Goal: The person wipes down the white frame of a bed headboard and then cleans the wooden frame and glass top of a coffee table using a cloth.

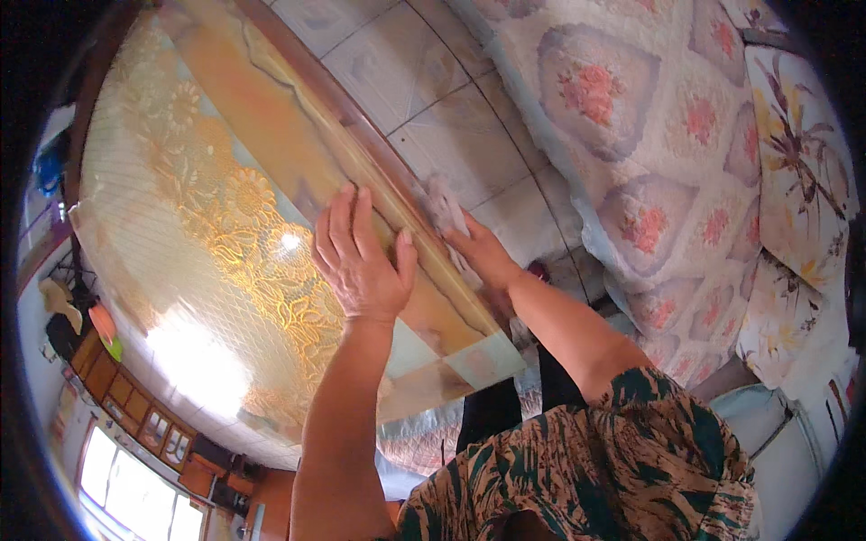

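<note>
A table with a see-through glossy cover [239,225] over a gold flower-patterned cloth fills the left half of the view. My left hand [361,261] lies flat on the cover near the table's right edge, fingers stretched out and thumb apart. Over that edge, my right hand [483,252] grips a crumpled pale cloth [444,206] and presses it against the table's brown side rim [397,153]. Part of the cloth hangs below the right hand's fingers. An orange-brown marbled band [244,90] runs along the table's border beneath the left fingertips.
To the right stands a seat or bed under a quilted cover [622,171] with pink roses, with flower-printed cushions [798,153] beyond it. Grey-white floor tiles [433,99] show between it and the table. Wooden cabinets [135,397] and a bright window [135,487] are at the lower left.
</note>
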Demonstrator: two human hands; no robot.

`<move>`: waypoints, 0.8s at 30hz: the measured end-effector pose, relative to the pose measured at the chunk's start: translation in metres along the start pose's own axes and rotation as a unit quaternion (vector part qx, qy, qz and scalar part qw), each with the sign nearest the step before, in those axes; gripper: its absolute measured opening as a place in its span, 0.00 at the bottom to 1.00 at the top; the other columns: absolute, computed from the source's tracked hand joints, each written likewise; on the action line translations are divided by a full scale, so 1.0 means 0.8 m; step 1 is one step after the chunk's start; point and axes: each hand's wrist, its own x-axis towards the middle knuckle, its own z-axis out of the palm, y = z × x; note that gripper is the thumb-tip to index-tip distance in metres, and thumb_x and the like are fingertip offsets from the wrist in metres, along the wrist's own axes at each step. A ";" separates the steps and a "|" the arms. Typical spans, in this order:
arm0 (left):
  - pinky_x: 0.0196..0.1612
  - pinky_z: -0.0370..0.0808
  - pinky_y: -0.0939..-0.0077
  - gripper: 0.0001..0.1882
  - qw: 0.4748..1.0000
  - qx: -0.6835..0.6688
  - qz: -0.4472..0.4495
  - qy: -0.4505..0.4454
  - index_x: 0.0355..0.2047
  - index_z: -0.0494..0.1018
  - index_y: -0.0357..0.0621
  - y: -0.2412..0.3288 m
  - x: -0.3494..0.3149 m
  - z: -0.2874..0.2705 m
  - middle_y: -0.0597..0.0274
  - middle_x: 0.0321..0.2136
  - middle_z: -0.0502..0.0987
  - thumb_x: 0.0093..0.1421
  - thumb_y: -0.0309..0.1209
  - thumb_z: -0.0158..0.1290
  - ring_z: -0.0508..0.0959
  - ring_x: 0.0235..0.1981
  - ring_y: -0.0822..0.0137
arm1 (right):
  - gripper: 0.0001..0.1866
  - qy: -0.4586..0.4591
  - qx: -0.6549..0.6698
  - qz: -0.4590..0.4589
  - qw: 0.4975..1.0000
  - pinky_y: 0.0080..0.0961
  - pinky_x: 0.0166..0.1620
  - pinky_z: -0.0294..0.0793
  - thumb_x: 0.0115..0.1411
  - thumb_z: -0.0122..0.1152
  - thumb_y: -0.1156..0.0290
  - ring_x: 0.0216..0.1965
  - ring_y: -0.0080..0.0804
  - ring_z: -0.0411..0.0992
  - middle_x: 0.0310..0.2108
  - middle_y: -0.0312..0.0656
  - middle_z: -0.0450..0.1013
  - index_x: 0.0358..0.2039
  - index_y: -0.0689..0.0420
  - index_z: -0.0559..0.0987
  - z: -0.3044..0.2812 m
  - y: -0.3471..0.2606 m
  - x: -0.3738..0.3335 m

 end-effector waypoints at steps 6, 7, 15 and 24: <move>0.58 0.57 0.53 0.31 0.999 -0.010 -0.023 -0.025 0.56 0.64 0.42 -0.001 0.001 -0.005 0.54 0.57 0.63 0.55 0.44 0.50 0.62 0.56 0.51 | 0.34 -0.020 -0.120 -0.149 0.981 0.29 0.61 0.56 0.63 0.49 0.52 0.61 0.41 0.58 0.59 0.53 0.61 0.61 0.63 0.58 0.080 -0.125 0.172; 0.58 0.57 0.54 0.31 0.999 -0.017 -0.024 -0.018 0.56 0.65 0.43 0.005 0.015 -0.006 0.55 0.57 0.64 0.54 0.44 0.52 0.62 0.56 0.52 | 0.34 -0.018 -0.156 -0.197 0.968 0.30 0.61 0.56 0.63 0.49 0.52 0.61 0.42 0.59 0.59 0.54 0.61 0.61 0.64 0.59 0.082 -0.153 0.200; 0.58 0.58 0.53 0.28 0.999 -0.012 -0.023 -0.041 0.54 0.64 0.40 0.010 0.021 -0.006 0.51 0.55 0.65 0.61 0.47 0.45 0.64 0.55 0.50 | 0.31 0.006 -0.337 -0.227 0.914 0.33 0.62 0.54 0.64 0.47 0.58 0.61 0.48 0.58 0.59 0.57 0.60 0.61 0.64 0.57 0.027 -0.067 0.189; 0.58 0.59 0.54 0.27 0.998 -0.008 -0.044 -0.044 0.53 0.66 0.43 0.003 0.003 -0.006 0.53 0.53 0.67 0.61 0.48 0.44 0.65 0.54 0.52 | 0.33 0.071 0.099 0.295 0.948 0.33 0.56 0.61 0.63 0.44 0.47 0.55 0.39 0.63 0.55 0.49 0.64 0.59 0.60 0.64 -0.024 0.025 0.046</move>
